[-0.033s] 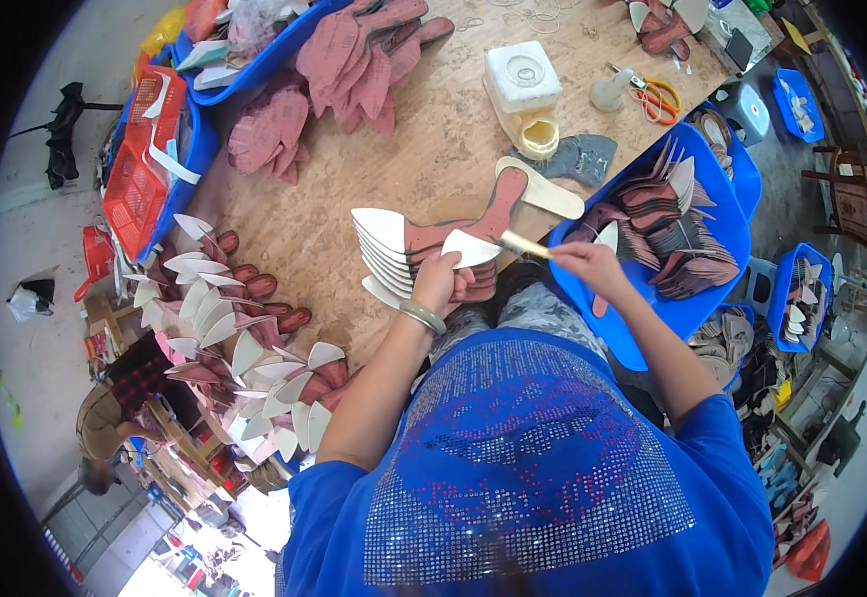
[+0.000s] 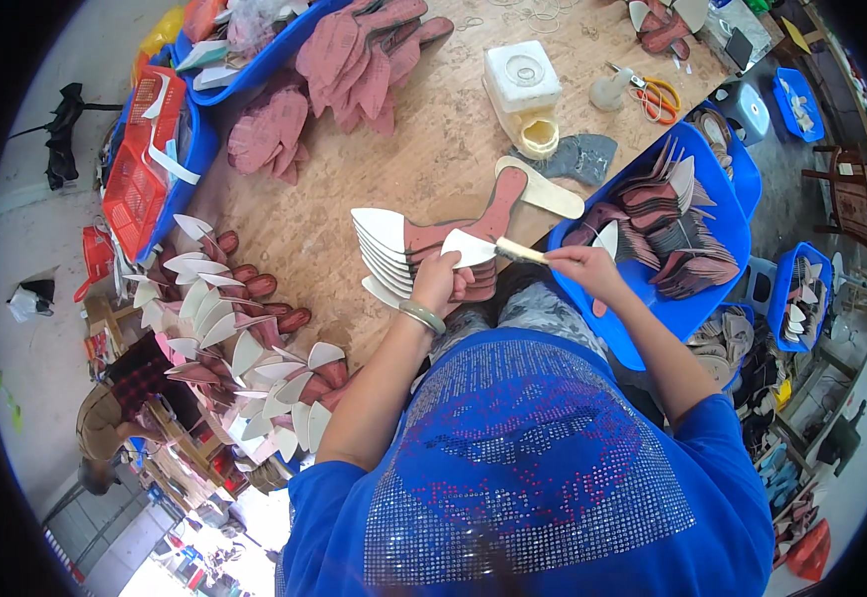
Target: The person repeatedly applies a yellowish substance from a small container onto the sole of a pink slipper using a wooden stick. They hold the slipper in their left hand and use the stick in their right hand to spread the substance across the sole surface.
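My left hand [image 2: 440, 282] is closed on the near edge of a fanned stack of reddish-brown shoe pieces [image 2: 431, 239] with white pointed ends. Its thumb and fingers grip a white pointed piece [image 2: 468, 249] on the near side. In my right hand [image 2: 587, 271] is a pale flat-handled brush [image 2: 525, 253], pinched between the fingers. The brush's far end lies at the right edge of the white piece; whether it presses on it I cannot tell. Beyond the stack lies a cream sole-shaped piece [image 2: 551, 199].
A white block-like holder with a yellowish cup [image 2: 540, 137] stands beyond my hands, near orange-handled scissors [image 2: 660, 102]. A blue tub [image 2: 632, 343] of stacked pieces is at my right. Red pieces [image 2: 354, 65] lie at the back; more white-tipped ones [image 2: 244, 348] line the left edge.
My right hand has shifted slightly left with the brush, whose tip is now a little lower and further left. The left hand and stack have stayed put.
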A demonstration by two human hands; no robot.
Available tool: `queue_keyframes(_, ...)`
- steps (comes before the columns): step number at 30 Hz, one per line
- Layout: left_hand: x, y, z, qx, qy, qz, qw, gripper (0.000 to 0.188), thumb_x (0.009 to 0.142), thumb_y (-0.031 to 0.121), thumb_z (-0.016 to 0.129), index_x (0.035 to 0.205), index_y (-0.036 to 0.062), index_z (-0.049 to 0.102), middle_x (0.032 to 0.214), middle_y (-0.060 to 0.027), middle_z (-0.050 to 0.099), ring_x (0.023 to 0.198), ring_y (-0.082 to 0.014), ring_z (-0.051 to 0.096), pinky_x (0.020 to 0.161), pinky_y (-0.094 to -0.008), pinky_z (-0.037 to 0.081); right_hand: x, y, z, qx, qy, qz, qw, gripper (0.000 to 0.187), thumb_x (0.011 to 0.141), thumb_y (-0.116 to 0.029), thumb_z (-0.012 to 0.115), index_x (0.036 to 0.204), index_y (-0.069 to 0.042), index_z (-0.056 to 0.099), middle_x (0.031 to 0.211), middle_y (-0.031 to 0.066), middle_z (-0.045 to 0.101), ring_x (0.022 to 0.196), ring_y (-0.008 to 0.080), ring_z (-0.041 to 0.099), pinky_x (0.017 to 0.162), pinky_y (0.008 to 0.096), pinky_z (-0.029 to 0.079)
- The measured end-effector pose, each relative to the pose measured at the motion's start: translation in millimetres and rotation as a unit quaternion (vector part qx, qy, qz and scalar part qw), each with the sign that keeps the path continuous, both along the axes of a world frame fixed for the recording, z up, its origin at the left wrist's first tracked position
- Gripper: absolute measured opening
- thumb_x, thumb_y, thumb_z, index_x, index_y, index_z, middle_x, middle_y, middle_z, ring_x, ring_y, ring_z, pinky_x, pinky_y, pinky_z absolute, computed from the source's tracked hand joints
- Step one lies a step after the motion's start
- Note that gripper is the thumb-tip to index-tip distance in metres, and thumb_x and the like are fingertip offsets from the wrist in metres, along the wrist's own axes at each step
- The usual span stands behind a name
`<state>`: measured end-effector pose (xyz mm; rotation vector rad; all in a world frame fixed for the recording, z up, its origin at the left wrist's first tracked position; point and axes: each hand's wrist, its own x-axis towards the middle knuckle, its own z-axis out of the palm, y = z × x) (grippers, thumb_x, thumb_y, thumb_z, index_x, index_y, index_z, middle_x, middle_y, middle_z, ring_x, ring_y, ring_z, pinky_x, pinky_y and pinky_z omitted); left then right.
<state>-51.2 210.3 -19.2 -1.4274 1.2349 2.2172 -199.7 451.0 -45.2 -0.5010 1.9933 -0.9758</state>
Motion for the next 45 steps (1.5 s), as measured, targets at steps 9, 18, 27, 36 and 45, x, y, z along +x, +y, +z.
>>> queue_keyframes(9, 3.0, -5.1, 0.2, -0.003, -0.003, -0.017, 1.000, 0.012, 0.090, 0.016, 0.047, 0.092, 0.0047, 0.052, 0.061, -0.0041, 0.054, 0.041, -0.0057, 0.041, 0.034, -0.0203, 0.029, -31.8, -18.4, -19.3, -0.036, 0.142, -0.004, 0.989, 0.021, 0.080, -0.022, 0.066, 0.095, -0.009, 0.072, 0.078, 0.0130, 0.069, 0.069, 0.0228, 0.068, 0.067, 0.0321, 0.052)
queue_keyframes(18, 0.3, -8.6, 4.8, -0.043, -0.003, -0.076, 0.996, 0.016, 0.090, 0.014, 0.044, 0.099, 0.0027, 0.052, 0.060, -0.0046, 0.053, 0.040, -0.0062, 0.041, 0.034, -0.0219, 0.030, -94.2, -51.4, -32.0, 0.022, 0.266, 0.015, 0.964, 0.021, 0.079, -0.029, 0.063, 0.089, -0.013, 0.073, 0.075, 0.0148, 0.067, 0.067, 0.0304, 0.066, 0.064, 0.0373, 0.053)
queue_keyframes(27, 0.6, -4.7, 1.9, -0.053, -0.005, -0.066, 0.996, 0.018, 0.089, 0.013, 0.043, 0.098, 0.0001, 0.052, 0.060, -0.0068, 0.054, 0.039, -0.0085, 0.041, 0.034, -0.0245, 0.033, -71.9, -71.4, -15.3, -0.046, 0.303, 0.119, 0.944, 0.019, 0.078, -0.024, 0.062, 0.087, -0.013, 0.074, 0.074, 0.0138, 0.067, 0.067, 0.0306, 0.065, 0.064, 0.0393, 0.053)
queue_keyframes(36, -3.3, -0.4, 8.1, -0.044, -0.006, -0.070, 0.997, 0.017, 0.088, 0.013, 0.044, 0.096, 0.0008, 0.052, 0.060, -0.0056, 0.054, 0.040, -0.0079, 0.041, 0.034, -0.0244, 0.033, 1.8, -82.1, -11.1, -0.067, 0.115, 0.084, 0.988, 0.020, 0.078, -0.018, 0.068, 0.095, -0.007, 0.072, 0.083, 0.0136, 0.070, 0.072, 0.0206, 0.068, 0.067, 0.0292, 0.052)
queue_keyframes(45, 5.3, 0.8, -1.3, -0.047, 0.008, -0.052, 0.997, 0.017, 0.088, 0.014, 0.044, 0.096, 0.0009, 0.052, 0.059, -0.0050, 0.053, 0.040, -0.0077, 0.040, 0.034, -0.0239, 0.032, -23.7, -75.0, -11.9, -0.058, 0.244, 0.076, 0.965, 0.020, 0.079, -0.025, 0.065, 0.092, -0.012, 0.073, 0.078, 0.0132, 0.069, 0.066, 0.0279, 0.066, 0.063, 0.0365, 0.053)
